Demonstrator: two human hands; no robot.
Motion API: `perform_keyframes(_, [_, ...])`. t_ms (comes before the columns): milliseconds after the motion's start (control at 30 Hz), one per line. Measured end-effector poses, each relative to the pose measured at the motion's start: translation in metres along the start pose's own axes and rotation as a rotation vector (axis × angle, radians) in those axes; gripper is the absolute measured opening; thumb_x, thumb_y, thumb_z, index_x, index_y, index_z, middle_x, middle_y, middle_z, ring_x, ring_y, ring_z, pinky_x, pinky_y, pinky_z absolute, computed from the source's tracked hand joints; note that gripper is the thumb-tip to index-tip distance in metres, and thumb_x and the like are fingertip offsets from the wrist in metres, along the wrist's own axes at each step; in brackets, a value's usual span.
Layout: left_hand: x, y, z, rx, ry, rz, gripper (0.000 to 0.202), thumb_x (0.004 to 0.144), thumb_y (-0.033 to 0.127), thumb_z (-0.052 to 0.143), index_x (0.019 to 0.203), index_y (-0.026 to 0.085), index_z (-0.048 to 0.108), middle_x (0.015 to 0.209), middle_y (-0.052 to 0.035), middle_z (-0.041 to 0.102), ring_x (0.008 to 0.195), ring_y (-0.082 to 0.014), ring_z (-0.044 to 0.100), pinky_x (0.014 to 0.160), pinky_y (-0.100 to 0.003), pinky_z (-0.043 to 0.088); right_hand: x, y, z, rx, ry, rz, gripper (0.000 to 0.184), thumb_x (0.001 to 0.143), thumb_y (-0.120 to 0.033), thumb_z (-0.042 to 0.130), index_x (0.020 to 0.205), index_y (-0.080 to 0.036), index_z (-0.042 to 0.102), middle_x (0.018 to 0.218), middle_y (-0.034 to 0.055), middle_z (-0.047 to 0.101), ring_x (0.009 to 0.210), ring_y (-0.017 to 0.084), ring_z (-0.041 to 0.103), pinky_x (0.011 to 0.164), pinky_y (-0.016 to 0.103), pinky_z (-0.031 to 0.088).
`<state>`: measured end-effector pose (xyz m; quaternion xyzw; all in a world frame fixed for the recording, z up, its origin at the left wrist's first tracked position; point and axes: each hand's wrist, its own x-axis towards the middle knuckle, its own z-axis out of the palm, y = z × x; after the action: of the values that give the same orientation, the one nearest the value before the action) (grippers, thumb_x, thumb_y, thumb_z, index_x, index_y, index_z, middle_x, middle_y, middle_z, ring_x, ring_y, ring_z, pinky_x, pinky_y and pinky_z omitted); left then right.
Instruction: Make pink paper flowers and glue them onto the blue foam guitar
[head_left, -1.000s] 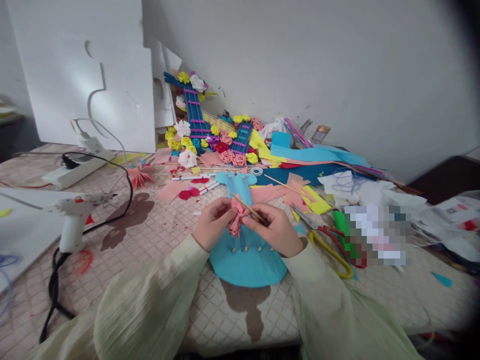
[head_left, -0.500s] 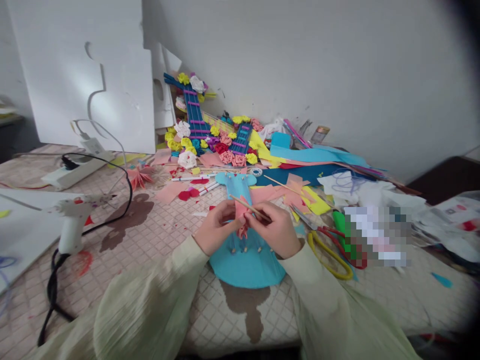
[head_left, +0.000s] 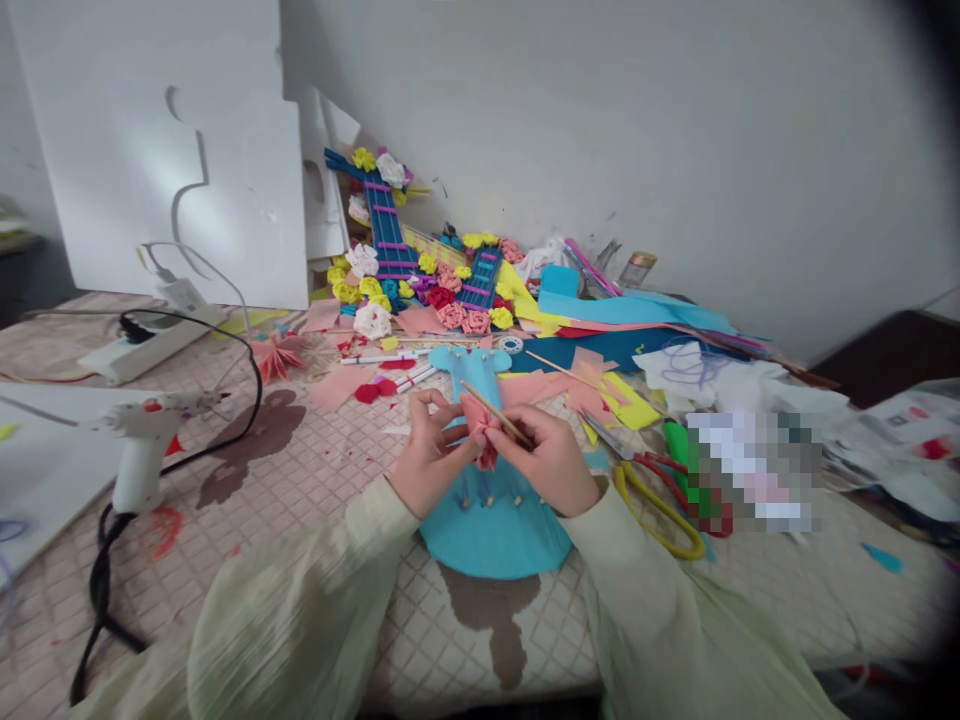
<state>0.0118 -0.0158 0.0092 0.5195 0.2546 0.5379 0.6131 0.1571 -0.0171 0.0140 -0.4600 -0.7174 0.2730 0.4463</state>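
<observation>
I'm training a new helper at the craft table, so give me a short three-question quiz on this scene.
1. True or false: the glue gun stands on the table to the left of the left hand.
2. Besides the pink paper, what does the right hand hold? A) a brush B) a stick C) a spoon
3. Fill in: both hands work above a ___ paper dress.
Key: 1 true; 2 B; 3 blue.
</observation>
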Motion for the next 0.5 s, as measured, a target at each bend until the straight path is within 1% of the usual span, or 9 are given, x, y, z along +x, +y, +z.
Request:
perform_keyframes(33, [0.000, 0.000, 0.000, 0.035, 0.000, 0.006, 0.038, 0.070, 0.019, 0.063, 0.081, 0.024, 0.027, 0.087, 0.0030, 0.054, 0.068, -0.0108, 0.058, 0.057, -0.023, 0.048, 0.000, 0.000, 0.000, -0.004, -0.003, -0.003, 0.011, 0.075, -0.027, 0.053, 0.074, -0.016, 0.057, 0.062, -0.0001, 0.054, 0.054, 0.010, 0.047, 0.048, 0.021, 0.037])
perform_keyframes(133, [0.001, 0.000, -0.004, 0.202, -0.033, 0.040, 0.011, 0.077, 0.022, 0.054, 0.080, 0.019, 0.044, 0.086, -0.0016, 0.053, 0.075, -0.0120, 0.055, 0.063, -0.023, 0.046, 0.001, 0.000, -0.001, 0.002, -0.013, 0.003, 0.010, 0.075, -0.026, 0.052, 0.074, -0.016, 0.056, 0.061, -0.0006, 0.053, 0.054, 0.010, 0.047, 0.049, 0.020, 0.038])
perform_keyframes(167, [0.001, 0.000, -0.005, 0.262, -0.042, 0.055, 0.006, 0.079, 0.023, 0.051, 0.079, 0.017, 0.049, 0.085, -0.0033, 0.054, 0.077, -0.0128, 0.054, 0.066, -0.023, 0.046, 0.001, 0.000, -0.001, 0.005, -0.015, 0.007, 0.010, 0.075, -0.026, 0.052, 0.075, -0.016, 0.055, 0.062, -0.0005, 0.053, 0.055, 0.010, 0.048, 0.049, 0.020, 0.039])
perform_keyframes(233, [0.003, 0.001, -0.009, 0.357, -0.047, 0.084, 0.010, 0.080, 0.022, 0.049, 0.082, 0.015, 0.057, 0.087, -0.0059, 0.056, 0.082, -0.0155, 0.054, 0.070, -0.025, 0.045, 0.001, 0.001, -0.003, 0.011, -0.022, 0.015, 0.011, 0.075, -0.027, 0.052, 0.075, -0.016, 0.055, 0.063, -0.0003, 0.054, 0.056, 0.010, 0.049, 0.050, 0.020, 0.039])
perform_keyframes(333, [0.005, 0.002, -0.013, 0.446, -0.065, 0.105, 0.014, 0.079, 0.020, 0.050, 0.087, 0.017, 0.061, 0.095, -0.0083, 0.057, 0.092, -0.0192, 0.053, 0.075, -0.028, 0.045, 0.001, 0.001, -0.004, 0.001, -0.054, 0.022, 0.012, 0.076, -0.027, 0.052, 0.076, -0.016, 0.056, 0.062, -0.0006, 0.054, 0.055, 0.010, 0.048, 0.049, 0.020, 0.039])
perform_keyframes(500, [0.006, 0.006, -0.017, 0.487, -0.112, 0.090, 0.011, 0.075, 0.020, 0.055, 0.080, 0.018, 0.064, 0.089, -0.0072, 0.058, 0.088, -0.0187, 0.054, 0.074, -0.028, 0.046, 0.001, 0.000, -0.005, -0.056, -0.104, 0.018, 0.011, 0.076, -0.026, 0.051, 0.073, -0.016, 0.055, 0.060, -0.0013, 0.054, 0.052, 0.009, 0.047, 0.049, 0.021, 0.038])
